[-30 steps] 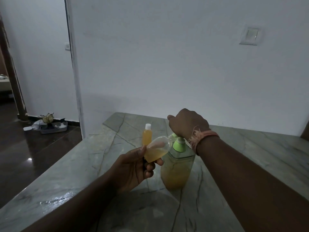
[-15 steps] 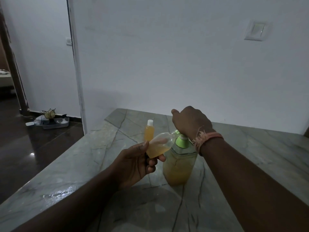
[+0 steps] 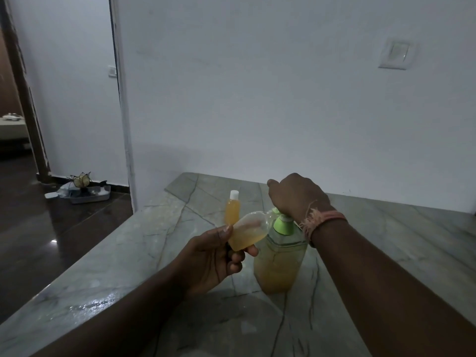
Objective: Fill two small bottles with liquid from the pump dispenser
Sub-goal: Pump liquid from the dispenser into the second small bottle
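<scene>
grey-green veined stone counter (image 3: pixel 386 243), wet sheen near left edge. pump dispenser (image 3: pixel 279 264) stands on it; capped small bottle (image 3: pixel 232 209) upright just behind, toward the wall.

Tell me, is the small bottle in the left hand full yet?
Not yet. The tilted bottle holds amber liquid only in its lower part; the rest toward the neck looks clear.

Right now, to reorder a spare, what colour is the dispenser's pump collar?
Light green, on the pump collar, clearest in the head view.

capped bottle (image 3: pixel 232 209) behind held bottle (image 3: pixel 248 233) | pump dispenser (image 3: pixel 279 258) right of both, on counter (image 3: pixel 386 243)
</scene>
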